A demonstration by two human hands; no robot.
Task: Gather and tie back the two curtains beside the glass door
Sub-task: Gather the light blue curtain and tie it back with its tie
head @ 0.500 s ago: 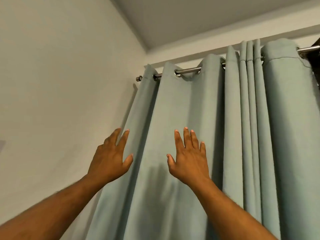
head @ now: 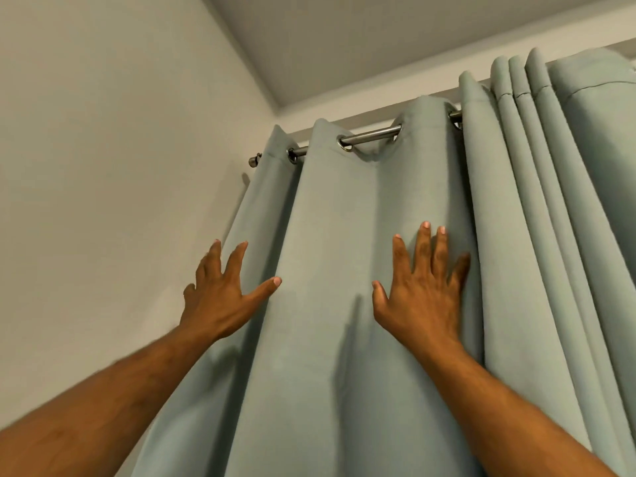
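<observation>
A pale green eyelet curtain hangs in folds from a steel rod close under the ceiling. My left hand reaches up with fingers spread straight, lying against the curtain's leftmost fold beside the wall. My right hand is flat on a broad fold in the middle, fingers straight and pointing up. Tighter bunched folds of the same fabric fill the right side. I cannot tell where one curtain ends and the other begins. No tie-back and no glass door are in view.
A plain white wall stands directly left of the curtain. The rod's end cap sits just off the wall. The ceiling is close above.
Both hands have risen along the fabric and spread a little wider apart. The view has moved nearer and turned left, so the bunched folds now sit further right.
</observation>
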